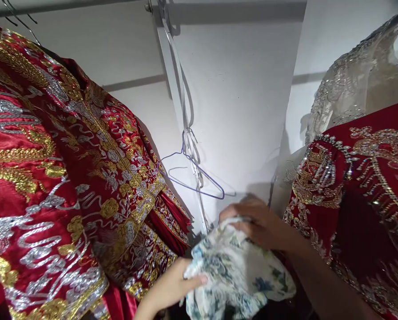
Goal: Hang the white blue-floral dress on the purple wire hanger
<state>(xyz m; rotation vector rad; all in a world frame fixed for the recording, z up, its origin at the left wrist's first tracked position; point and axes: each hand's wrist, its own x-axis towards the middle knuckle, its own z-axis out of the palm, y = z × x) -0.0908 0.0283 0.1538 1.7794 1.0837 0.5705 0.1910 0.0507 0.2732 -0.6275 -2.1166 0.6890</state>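
Note:
A white cloth garment (232,266) with blue and green floral print is bunched between my two hands at the lower middle; its exact kind I cannot make out. My left hand (175,284) grips its left side, thumb lying on top of the fabric. At the upper edge, my right hand (252,222) is closed on the cloth with curled, slightly blurred fingers. Above them a thin purple hanger (199,171) hangs bare and tilted from a white strap (179,75) against the wall. Neither hand touches the hanger.
On the left hangs a red jacket (109,169) with gold and silver embroidery. A red beaded dress (368,178) with a sheer sparkling garment (345,89) behind it hangs at right. The white wall (235,89) stands behind, and a metal hanger hook (22,22) shows at upper left.

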